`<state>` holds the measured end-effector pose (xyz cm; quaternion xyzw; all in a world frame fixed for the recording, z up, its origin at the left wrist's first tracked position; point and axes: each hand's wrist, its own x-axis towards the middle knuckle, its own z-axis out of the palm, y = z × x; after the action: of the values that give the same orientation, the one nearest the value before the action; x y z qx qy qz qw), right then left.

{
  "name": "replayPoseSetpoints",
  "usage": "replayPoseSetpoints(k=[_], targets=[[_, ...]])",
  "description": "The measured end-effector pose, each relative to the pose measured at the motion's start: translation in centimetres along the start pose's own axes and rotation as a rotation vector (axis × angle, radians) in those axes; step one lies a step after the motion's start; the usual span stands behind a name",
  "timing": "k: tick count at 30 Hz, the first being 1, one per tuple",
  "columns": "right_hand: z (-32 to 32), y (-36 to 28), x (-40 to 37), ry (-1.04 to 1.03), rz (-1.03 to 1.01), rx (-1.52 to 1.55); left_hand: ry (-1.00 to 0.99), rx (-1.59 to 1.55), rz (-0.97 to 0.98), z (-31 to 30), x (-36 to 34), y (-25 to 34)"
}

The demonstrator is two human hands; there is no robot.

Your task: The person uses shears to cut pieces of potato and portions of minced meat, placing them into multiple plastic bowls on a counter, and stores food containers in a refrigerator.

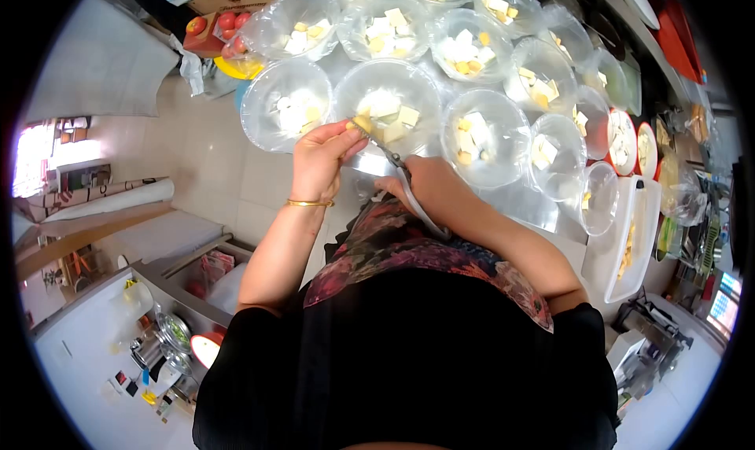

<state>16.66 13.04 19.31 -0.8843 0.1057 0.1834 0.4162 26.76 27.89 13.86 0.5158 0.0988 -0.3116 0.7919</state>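
Over the front of a bowl (429, 88), my left hand (321, 157) pinches a small yellow piece of food (362, 124) between thumb and fingers. My right hand (429, 184) is closed on a pair of scissors (395, 160) with pale handles. The blades reach toward the yellow piece, by my left fingertips. White and yellow chunks (387, 113) lie in the bowl below. To its left stands another plastic-lined bowl (250, 108) with similar chunks, and to its right a third bowl (515, 163). My right fingers are partly hidden behind the handles.
Several more lined bowls (383, 3) crowd the metal table (528, 208). A long white tray (599, 263) with yellow pieces is at the right. Red fruit (228, 20) and a yellow container (236, 68) stand at the back left. Pots (148, 349) are at the lower left.
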Motion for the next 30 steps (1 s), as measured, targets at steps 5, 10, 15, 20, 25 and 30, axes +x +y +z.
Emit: replayPoseSetpoints(k=[5,10,15,20,25,30], targets=[[0.9,1.7,0.2,0.031,0.001,-0.121,-0.014,0.116,-0.062,0.2,0.7,-0.3],[-1.1,2.0,-0.3,0.044,0.060,-0.119,-0.091,0.792,0.012,1.2,1.4,1.2],[-4.2,1.8,-0.5,0.212,0.139,-0.142,-0.173,0.450,0.101,1.0,4.2,1.0],[-5.2,1.4,0.5,0.228,0.162,-0.067,-0.363,0.001,-0.004,2.7,5.4,2.8],[-6.1,0.6,1.9,0.211,0.108,0.024,-0.374,0.023,0.080,5.0,6.3,4.5],[-6.8,0.8,3.7,0.174,0.058,0.006,-0.305,-0.007,0.150,6.9,6.9,5.1]])
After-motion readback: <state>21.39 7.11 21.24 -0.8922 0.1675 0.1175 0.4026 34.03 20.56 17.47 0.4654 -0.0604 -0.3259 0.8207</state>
